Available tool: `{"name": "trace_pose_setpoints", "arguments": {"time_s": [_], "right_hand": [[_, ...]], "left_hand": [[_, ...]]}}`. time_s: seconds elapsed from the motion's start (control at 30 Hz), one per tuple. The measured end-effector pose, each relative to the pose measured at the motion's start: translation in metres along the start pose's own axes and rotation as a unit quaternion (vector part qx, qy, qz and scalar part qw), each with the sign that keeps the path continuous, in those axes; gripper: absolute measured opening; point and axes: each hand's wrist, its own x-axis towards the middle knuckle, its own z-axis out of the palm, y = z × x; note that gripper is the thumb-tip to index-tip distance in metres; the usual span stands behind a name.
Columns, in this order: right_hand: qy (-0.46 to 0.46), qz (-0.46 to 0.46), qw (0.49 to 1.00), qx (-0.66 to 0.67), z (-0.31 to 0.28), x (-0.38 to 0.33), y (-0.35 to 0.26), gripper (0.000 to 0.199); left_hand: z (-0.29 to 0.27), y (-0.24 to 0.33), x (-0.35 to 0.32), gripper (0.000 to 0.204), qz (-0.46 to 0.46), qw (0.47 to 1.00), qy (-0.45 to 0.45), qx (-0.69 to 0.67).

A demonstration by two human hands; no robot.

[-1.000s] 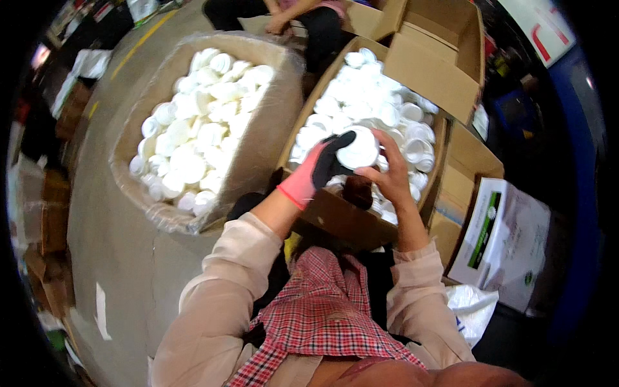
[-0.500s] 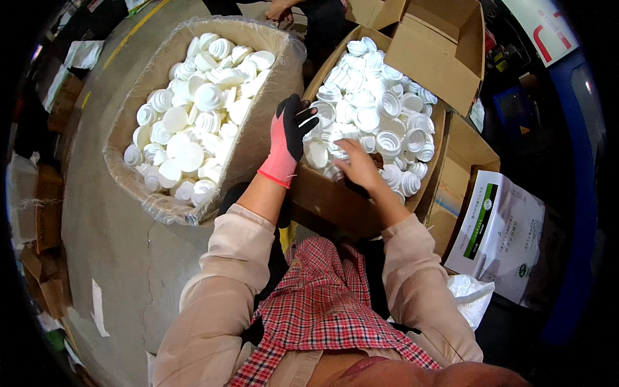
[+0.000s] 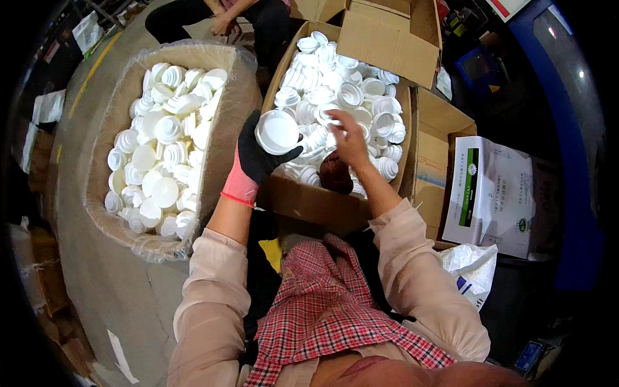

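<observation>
White round plastic cap [image 3: 277, 131] pinched in black-and-pink gloved left hand [image 3: 253, 153]; bare right hand [image 3: 351, 140], fingers parted, over heaped white plastic caps [image 3: 322, 96]. Drop risk if grip slackens.

The round white piece [image 3: 277, 131] hides part of the left hand [image 3: 253, 153].

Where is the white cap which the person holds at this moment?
In the head view, the white cap is in the gloved left hand, by the left edge of the right cap-filled box, left of the bare right hand.
</observation>
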Motion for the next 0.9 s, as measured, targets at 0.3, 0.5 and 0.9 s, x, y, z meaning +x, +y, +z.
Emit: {"name": "trace_pose_setpoints", "arguments": {"time_s": [0.3,0.5,0.9], "right_hand": [[-0.009,-0.022,0.902,-0.430,-0.054,-0.021,0.152,0.024],[-0.032,0.070,0.908,-0.413,-0.063,-0.011,0.130,0.018],[-0.176,0.020,0.920,0.349,-0.061,-0.026,-0.043,0.072]], "left_hand": [[0.029,-0.008,0.021,0.074,-0.007,0.936,-0.054,-0.347],[0.039,0.037,0.021,0.068,0.092,0.988,0.029,0.118],[0.063,0.044,0.017,0.075,0.137,0.963,0.106,-0.206]]}}
